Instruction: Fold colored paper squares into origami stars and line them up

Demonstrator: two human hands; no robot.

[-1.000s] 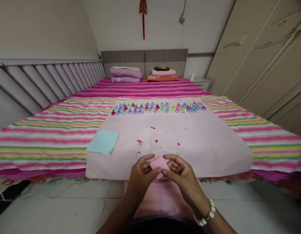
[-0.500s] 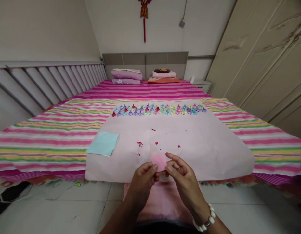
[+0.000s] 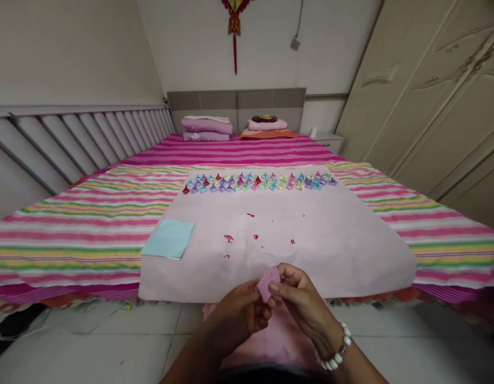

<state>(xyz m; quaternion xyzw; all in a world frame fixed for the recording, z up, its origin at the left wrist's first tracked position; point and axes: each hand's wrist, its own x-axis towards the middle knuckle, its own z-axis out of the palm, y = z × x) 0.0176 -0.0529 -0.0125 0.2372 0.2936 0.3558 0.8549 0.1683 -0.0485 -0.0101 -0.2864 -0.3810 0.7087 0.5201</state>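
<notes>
My left hand (image 3: 241, 314) and my right hand (image 3: 301, 301) meet just off the near edge of the bed, both pinching a small pink paper piece (image 3: 268, 281) that stands up between the fingertips. My right wrist wears a white bead bracelet (image 3: 334, 352). Ahead lies a large pale pink sheet (image 3: 331, 240) spread on the bed. A row of several small folded paper shapes (image 3: 257, 181) in many colours lines its far edge. A stack of light blue paper squares (image 3: 169, 239) rests at its left side. Tiny red scraps (image 3: 229, 238) dot the middle of the sheet.
The bed has a striped cover (image 3: 71, 224) in pink, green and yellow. Folded bedding (image 3: 207, 128) and pillows (image 3: 267, 125) lie at the headboard. A slatted rail (image 3: 71, 144) runs on the left, a wardrobe (image 3: 439, 96) on the right. White floor tiles (image 3: 90, 346) lie below.
The pink paper has gone from a flat square to a narrower folded piece held upright. Both hands have dropped slightly lower and closer together.
</notes>
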